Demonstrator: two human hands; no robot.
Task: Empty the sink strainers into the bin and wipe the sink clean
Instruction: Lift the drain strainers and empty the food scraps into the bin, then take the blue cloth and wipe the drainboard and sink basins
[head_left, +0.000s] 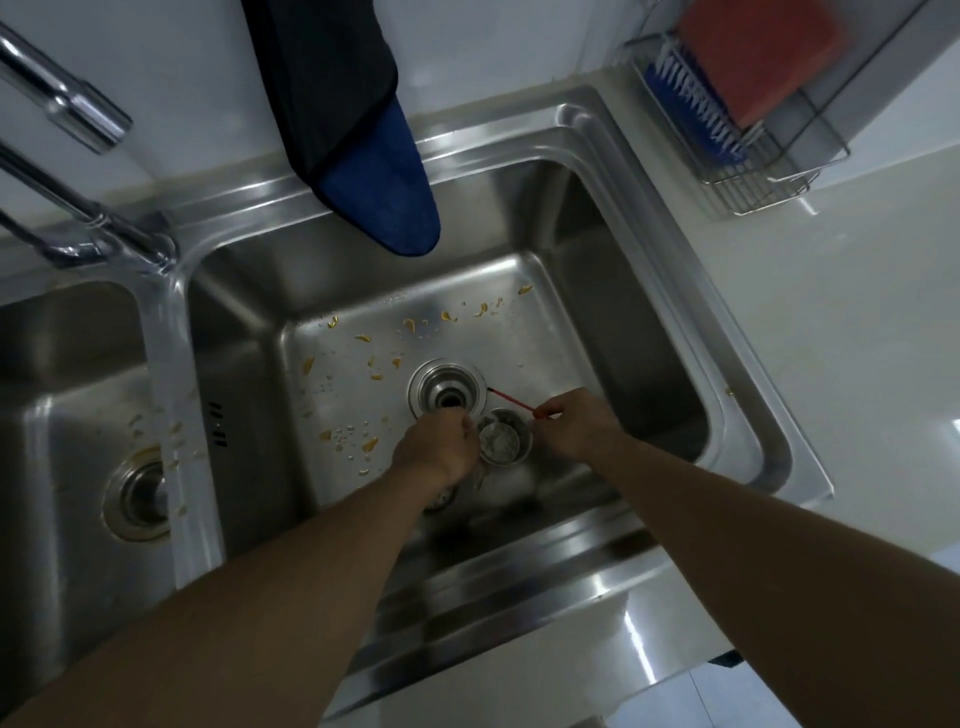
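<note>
Left hand gripping strainer cup at its rim, right hand pinching thin red stick, open drain, steel sink flecked yellow, markings unreadable

Both my bare forearms reach from the lower frame toward its centre, my left hand curled knuckles-up and my right hand just beside it, fingers pinched together.

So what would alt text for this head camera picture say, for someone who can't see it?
Two bare hands, left hand and right hand, hold a small metal strainer cup just above the floor of the right sink basin, beside its open drain. Yellow food scraps dot the steel.
</note>
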